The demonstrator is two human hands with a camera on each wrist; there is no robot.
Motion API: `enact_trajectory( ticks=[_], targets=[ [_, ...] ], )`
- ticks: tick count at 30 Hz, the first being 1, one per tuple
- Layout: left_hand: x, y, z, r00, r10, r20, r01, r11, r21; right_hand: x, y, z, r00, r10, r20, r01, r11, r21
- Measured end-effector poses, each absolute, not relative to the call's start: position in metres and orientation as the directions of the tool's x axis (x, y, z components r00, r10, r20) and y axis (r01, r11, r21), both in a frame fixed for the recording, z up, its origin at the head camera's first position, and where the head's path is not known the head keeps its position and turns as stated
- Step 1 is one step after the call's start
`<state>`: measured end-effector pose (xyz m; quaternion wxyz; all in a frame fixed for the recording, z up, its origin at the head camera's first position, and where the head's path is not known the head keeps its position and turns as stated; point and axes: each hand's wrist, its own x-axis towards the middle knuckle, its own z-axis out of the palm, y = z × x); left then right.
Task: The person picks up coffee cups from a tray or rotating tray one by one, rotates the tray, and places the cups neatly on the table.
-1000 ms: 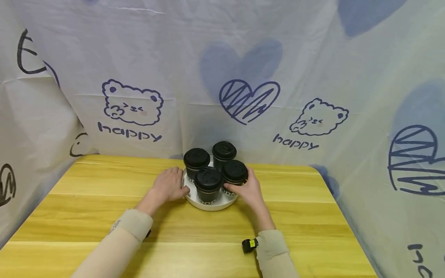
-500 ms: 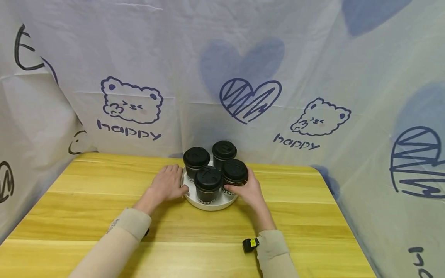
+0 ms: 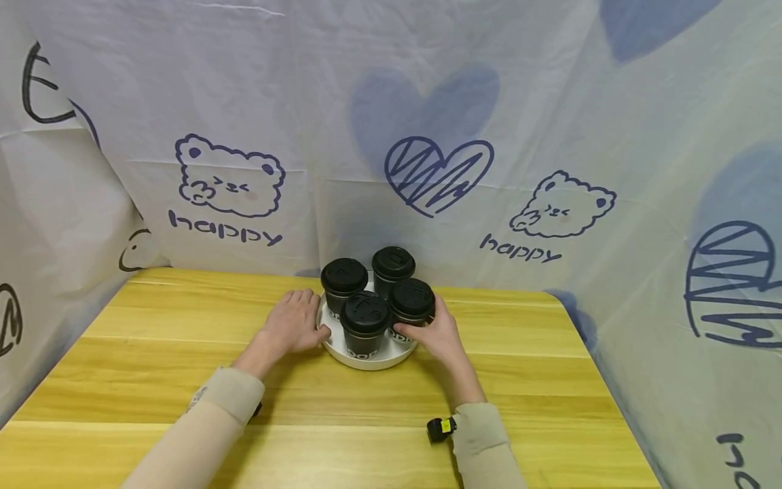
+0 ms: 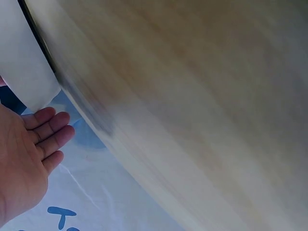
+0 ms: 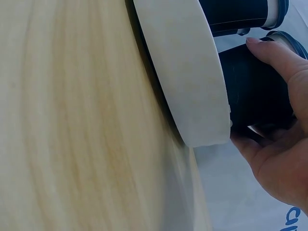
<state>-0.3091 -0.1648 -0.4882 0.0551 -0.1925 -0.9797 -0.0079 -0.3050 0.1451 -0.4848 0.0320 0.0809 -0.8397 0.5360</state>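
A round white tray (image 3: 374, 365) bears several black paper coffee cups with black lids. My right hand (image 3: 436, 335) holds the right-hand coffee cup (image 3: 412, 300), its thumb on the near side and its fingers round the far side. In the right wrist view this coffee cup (image 5: 252, 84) stands with its base at the tray's rim (image 5: 192, 72). At the tray's left edge is my left hand (image 3: 296, 322), thumb by the rim. The left wrist view shows the left hand's fingers (image 4: 53, 137) extended and slightly bent, beside the tray (image 4: 29, 53).
Beside the held cup stand a front cup (image 3: 364, 322), a left cup (image 3: 344, 282) and a back cup (image 3: 393, 268). Under the tray is a wooden table (image 3: 360, 421). A white printed cloth (image 3: 342, 224) hangs right behind its back edge, with more cloth at both sides.
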Motion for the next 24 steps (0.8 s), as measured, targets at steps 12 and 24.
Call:
enact_trajectory(
  ticks=[12,24],
  targets=[
    [-0.308,-0.164,-0.486,-0.922,0.375,0.099,0.375,0.927,-0.027,-0.303,0.146,-0.477,-0.986,-0.069,0.153,-0.167,0.376,-0.911],
    [-0.308,-0.164,-0.487,-0.922,0.372,0.107,0.372,0.928,-0.019,-0.301,0.157,-0.461,-0.978,-0.032,0.205,-0.205,0.295,-0.933]
  ],
)
